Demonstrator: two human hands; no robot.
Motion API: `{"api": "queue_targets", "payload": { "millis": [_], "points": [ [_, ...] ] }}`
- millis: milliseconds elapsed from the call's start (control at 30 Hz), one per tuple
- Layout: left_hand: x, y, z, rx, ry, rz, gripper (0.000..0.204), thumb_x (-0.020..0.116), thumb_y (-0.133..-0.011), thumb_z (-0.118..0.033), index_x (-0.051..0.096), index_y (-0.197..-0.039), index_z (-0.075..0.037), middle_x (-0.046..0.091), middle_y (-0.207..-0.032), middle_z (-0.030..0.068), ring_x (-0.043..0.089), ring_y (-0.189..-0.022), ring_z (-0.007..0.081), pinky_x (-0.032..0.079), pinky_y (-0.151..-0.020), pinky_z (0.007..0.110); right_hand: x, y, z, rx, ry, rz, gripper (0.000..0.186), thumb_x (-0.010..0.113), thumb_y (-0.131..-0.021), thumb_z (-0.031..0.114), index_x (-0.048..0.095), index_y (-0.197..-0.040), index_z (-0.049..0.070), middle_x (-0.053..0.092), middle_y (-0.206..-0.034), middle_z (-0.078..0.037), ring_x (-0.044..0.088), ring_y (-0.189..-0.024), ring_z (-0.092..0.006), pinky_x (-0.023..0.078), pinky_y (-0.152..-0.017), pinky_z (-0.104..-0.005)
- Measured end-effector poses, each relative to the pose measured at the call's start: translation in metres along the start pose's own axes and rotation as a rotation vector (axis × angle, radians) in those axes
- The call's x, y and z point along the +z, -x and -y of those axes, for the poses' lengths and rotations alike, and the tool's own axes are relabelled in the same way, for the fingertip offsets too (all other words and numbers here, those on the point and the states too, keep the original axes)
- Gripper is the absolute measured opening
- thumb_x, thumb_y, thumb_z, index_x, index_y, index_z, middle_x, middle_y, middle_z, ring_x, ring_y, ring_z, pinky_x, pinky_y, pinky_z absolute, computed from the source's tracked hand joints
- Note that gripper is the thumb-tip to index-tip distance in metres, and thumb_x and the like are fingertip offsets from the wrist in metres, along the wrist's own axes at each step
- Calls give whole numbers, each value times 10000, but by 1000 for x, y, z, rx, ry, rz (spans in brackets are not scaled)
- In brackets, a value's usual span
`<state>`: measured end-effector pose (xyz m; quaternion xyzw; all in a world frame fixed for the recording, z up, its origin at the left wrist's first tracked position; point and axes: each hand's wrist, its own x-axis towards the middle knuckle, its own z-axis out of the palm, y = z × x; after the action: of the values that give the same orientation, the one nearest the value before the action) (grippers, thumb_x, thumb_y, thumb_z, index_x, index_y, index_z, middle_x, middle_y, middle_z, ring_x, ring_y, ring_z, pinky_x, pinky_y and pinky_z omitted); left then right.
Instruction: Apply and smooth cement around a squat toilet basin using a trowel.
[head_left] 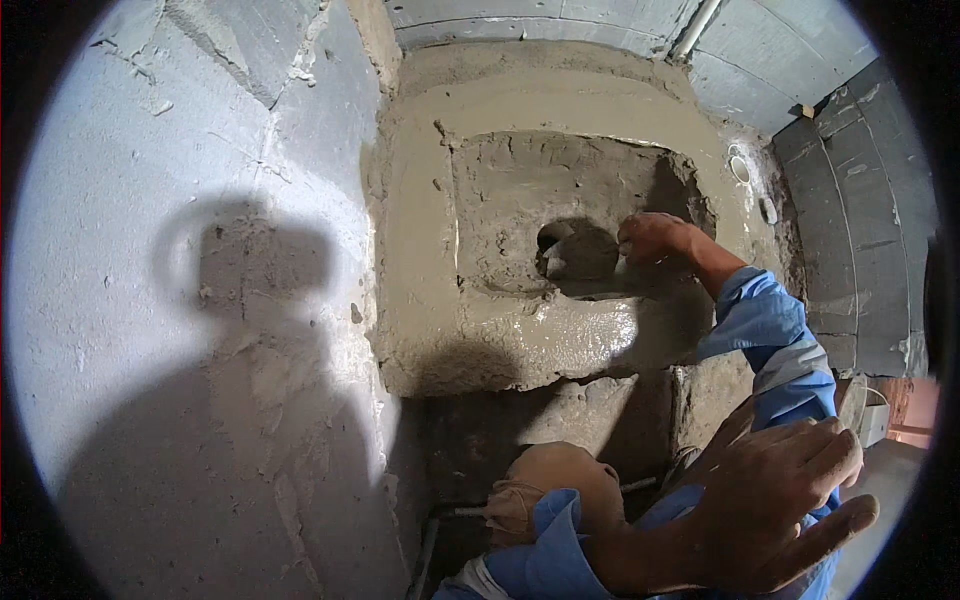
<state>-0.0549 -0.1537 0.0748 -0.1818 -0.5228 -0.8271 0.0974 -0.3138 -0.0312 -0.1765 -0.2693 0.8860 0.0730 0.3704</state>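
Observation:
Smooth wet mortar (pixel 415 210) surrounds a rectangular recess (pixel 510 165) with rough mortar walls. In the bottom of the recess is a dark round hole (pixel 552 240). My right hand (pixel 655 238) reaches into the recess, just right of the hole, with its fingers closed. A dark, rounded patch lies between the fingers and the hole; I cannot tell whether it is a tool or a shadow. What the fingers hold, if anything, is hidden. My left hand (pixel 770 500) is in the near right foreground, holding nothing, its thumb and fingers apart.
A pale rough wall (pixel 200 110) rises on the left, with grey block walls (pixel 830 200) behind and right. A white pipe (pixel 697 30) stands at the back. A round pipe opening (pixel 740 169) sits right of the mortar. Below its front edge is a tan rounded thing (pixel 560 478).

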Motion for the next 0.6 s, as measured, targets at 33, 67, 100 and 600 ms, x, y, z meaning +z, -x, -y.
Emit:
{"api": "queue_targets", "payload": {
  "millis": [33, 67, 100, 600],
  "points": [
    [0, 0, 0, 1, -8, -11, 425, 663, -889, -506, 594, -789, -99, 557, -705, 96, 576, -603, 308, 432, -544, 414, -2, -1, -4, -20, -23, -7, 348, 694, -777, 264, 704, -1061, 61, 704, -1098, -159, 681, -1022, -334, 551, -849, -432],
    [0, 0, 0, 1, -14, -14, 425, 663, -889, -506, 594, -789, -99, 557, -705, 96, 576, -603, 308, 432, -544, 414, -4, -3, -7, -120, -47, -25, 382, 668, -747, 231, 693, -1074, 35, 709, -1027, -173, 685, -976, -357, 556, -835, -430],
    [0, -1, 0, -10, -6, -10, 421, 669, -884, -505, 597, -790, -101, 558, -705, 94, 577, -601, 306, 430, -538, 414, -6, -4, -9, -219, -71, -43, 418, 641, -717, 197, 682, -1088, 10, 713, -956, -186, 689, -929, -379, 562, -822, -427],
    [6, -5, -1, 4, -118, -48, 444, 641, -892, -520, 603, -792, -89, 533, -702, 86, 575, -613, 295, 438, -544, 410, 33, -42, 39, -85, 18, -311, 276, 602, -826, 264, 657, -1020, 75, 715, -985, -184, 696, -936, -369, 557, -791, -451]
  ]
}}
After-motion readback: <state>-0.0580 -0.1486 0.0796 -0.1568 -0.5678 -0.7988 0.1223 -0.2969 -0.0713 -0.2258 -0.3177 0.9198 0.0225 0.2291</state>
